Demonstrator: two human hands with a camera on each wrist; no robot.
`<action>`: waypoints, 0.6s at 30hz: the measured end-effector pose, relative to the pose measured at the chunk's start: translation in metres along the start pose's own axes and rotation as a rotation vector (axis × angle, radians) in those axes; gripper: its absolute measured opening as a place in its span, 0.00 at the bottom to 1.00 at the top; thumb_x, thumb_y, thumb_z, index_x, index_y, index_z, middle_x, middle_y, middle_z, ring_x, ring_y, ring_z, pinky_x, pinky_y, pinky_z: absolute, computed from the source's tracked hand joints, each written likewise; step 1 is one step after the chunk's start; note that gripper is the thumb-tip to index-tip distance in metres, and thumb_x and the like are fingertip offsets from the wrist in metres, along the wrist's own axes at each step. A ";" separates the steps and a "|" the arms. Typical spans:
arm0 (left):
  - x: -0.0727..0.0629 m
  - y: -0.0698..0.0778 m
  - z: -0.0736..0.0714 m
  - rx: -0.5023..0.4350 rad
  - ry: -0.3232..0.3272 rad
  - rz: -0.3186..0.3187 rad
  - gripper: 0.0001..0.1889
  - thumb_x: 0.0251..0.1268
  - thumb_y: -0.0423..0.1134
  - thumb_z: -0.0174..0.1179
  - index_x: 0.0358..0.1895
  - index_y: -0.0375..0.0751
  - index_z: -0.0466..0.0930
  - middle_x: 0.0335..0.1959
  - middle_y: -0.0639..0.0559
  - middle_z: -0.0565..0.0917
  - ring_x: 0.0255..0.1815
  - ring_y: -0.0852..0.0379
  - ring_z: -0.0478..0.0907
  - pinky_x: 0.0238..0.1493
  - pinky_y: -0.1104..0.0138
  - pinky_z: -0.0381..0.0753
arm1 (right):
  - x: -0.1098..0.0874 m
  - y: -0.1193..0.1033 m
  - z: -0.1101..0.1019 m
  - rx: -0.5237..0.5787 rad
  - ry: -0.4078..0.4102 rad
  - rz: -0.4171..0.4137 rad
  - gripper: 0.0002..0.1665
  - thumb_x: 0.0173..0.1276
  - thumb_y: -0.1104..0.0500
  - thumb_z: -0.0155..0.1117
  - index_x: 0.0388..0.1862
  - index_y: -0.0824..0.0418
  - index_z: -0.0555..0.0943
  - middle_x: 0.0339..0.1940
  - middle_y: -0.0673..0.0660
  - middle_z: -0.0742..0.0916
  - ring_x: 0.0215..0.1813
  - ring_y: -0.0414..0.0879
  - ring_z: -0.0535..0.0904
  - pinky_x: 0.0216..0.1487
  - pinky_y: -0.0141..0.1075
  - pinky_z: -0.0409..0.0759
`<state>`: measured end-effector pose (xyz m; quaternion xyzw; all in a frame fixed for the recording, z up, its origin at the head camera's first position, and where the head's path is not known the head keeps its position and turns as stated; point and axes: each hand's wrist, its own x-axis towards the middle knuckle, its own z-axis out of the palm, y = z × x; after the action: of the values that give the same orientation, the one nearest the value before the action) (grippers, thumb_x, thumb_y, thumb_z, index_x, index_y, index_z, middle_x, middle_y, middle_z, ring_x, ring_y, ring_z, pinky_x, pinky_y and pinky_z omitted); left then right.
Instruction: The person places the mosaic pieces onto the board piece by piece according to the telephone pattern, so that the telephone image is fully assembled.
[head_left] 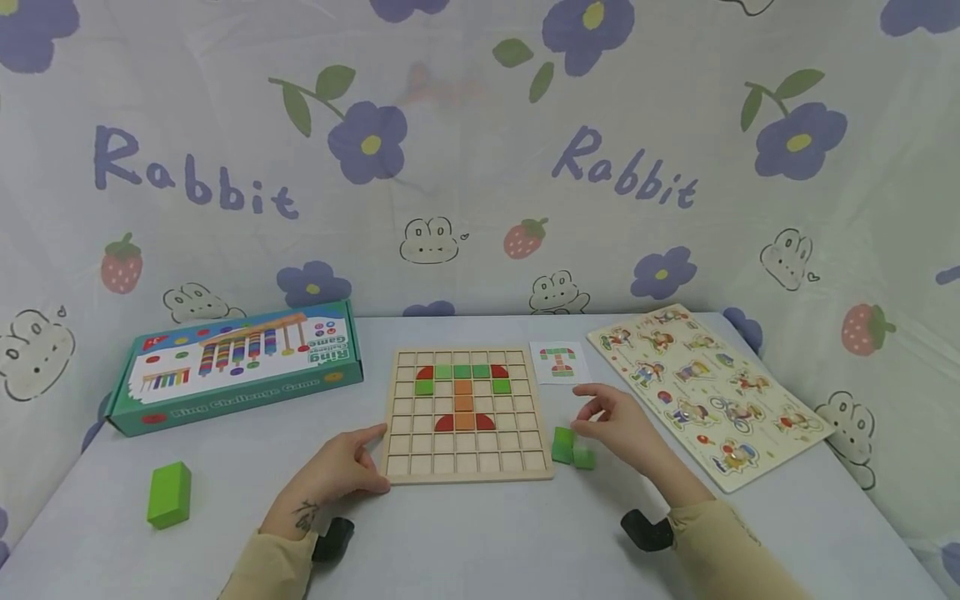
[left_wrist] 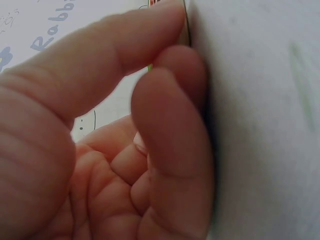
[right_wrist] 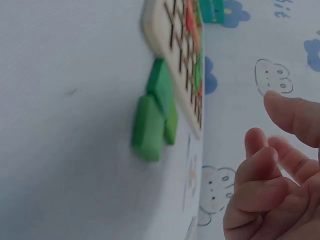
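Note:
A wooden grid board (head_left: 517, 458) lies mid-table, with red curved-edge pieces (head_left: 444, 423), green squares (head_left: 462, 372) and orange squares (head_left: 464, 403) set in its cells in a mushroom-like pattern. My left hand (head_left: 341, 467) rests at the board's left edge, thumb by the near corner and index finger farther up; its other fingers are bent inward. Right of the board lie small green blocks (head_left: 562, 444), three showing in the right wrist view, pushed close together. Above and beside them hovers my right hand (head_left: 618, 425), thumb and index finger apart with nothing between them.
A pattern card (head_left: 558, 363) lies beside the board's far right corner. Farther right is a wooden picture puzzle (head_left: 705, 392). A Ring Challenge Game box (head_left: 240, 367) stands back left, and a larger green block (head_left: 169, 495) sits front left. A printed cloth hangs behind.

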<state>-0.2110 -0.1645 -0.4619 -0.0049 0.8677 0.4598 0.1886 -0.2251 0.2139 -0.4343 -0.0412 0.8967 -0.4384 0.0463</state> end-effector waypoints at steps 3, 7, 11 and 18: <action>0.000 -0.001 -0.001 -0.001 -0.006 0.014 0.44 0.39 0.29 0.71 0.67 0.40 0.63 0.15 0.52 0.74 0.15 0.60 0.65 0.19 0.69 0.63 | -0.004 0.009 -0.002 -0.019 -0.032 0.041 0.32 0.53 0.62 0.69 0.59 0.64 0.72 0.32 0.55 0.80 0.29 0.46 0.71 0.30 0.35 0.69; 0.000 -0.002 -0.001 0.006 -0.010 0.025 0.44 0.39 0.29 0.71 0.67 0.39 0.63 0.15 0.52 0.74 0.15 0.60 0.65 0.19 0.69 0.63 | -0.007 0.013 -0.003 -0.076 -0.064 0.080 0.33 0.49 0.61 0.72 0.56 0.63 0.74 0.34 0.56 0.79 0.32 0.47 0.70 0.31 0.36 0.68; 0.001 -0.003 -0.001 0.003 -0.005 0.009 0.44 0.39 0.29 0.71 0.67 0.41 0.63 0.15 0.51 0.74 0.15 0.60 0.65 0.19 0.69 0.63 | -0.012 0.011 0.000 -0.169 -0.079 0.130 0.29 0.46 0.61 0.74 0.50 0.59 0.79 0.41 0.57 0.80 0.38 0.48 0.72 0.34 0.37 0.71; 0.001 -0.002 -0.001 0.000 -0.006 0.013 0.44 0.39 0.28 0.71 0.67 0.40 0.63 0.15 0.52 0.74 0.15 0.60 0.65 0.19 0.69 0.63 | -0.018 0.010 0.006 -0.337 -0.091 0.150 0.24 0.43 0.62 0.74 0.43 0.59 0.82 0.45 0.59 0.81 0.46 0.52 0.75 0.46 0.47 0.73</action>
<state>-0.2117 -0.1660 -0.4636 0.0021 0.8672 0.4608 0.1885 -0.2068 0.2168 -0.4449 -0.0010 0.9549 -0.2752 0.1117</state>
